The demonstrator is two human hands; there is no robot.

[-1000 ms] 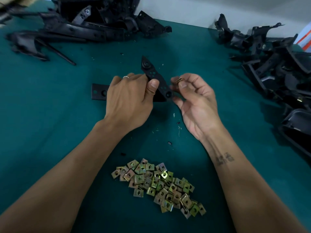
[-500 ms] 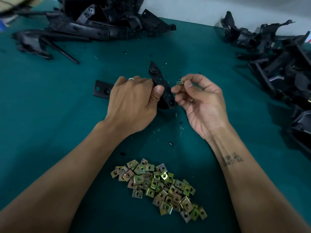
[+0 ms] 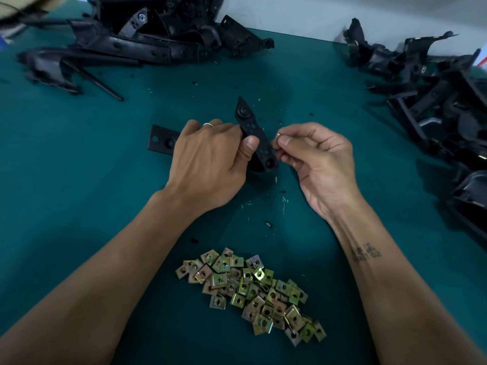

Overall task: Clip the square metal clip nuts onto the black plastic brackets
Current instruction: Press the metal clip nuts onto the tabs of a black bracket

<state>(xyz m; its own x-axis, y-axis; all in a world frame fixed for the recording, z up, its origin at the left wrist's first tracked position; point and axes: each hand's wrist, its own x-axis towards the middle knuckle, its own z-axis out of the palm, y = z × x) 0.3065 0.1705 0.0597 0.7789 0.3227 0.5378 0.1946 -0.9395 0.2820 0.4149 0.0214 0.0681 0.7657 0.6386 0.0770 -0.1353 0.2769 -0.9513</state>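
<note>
**Clip nut right at the bracket's edge**

While the left hand (image 3: 210,164) wraps around a black plastic bracket (image 3: 254,135) at the center of the frame, thumb pressed on its face, the right hand (image 3: 319,164) pinches one small clip nut (image 3: 278,136) between thumb and forefinger, just beside the bracket's right edge. Can't really tell if the nut is touching the plastic or not. The bracket's pointed end sticks up toward the top of the frame, and a flat end pokes out left of the left hand. Pile of loose clip nuts (image 3: 253,291) sits at bottom center on the green table (image 3: 79,180). More black brackets are heaped at upper left (image 3: 147,40) and along the right side (image 3: 434,96).
</note>
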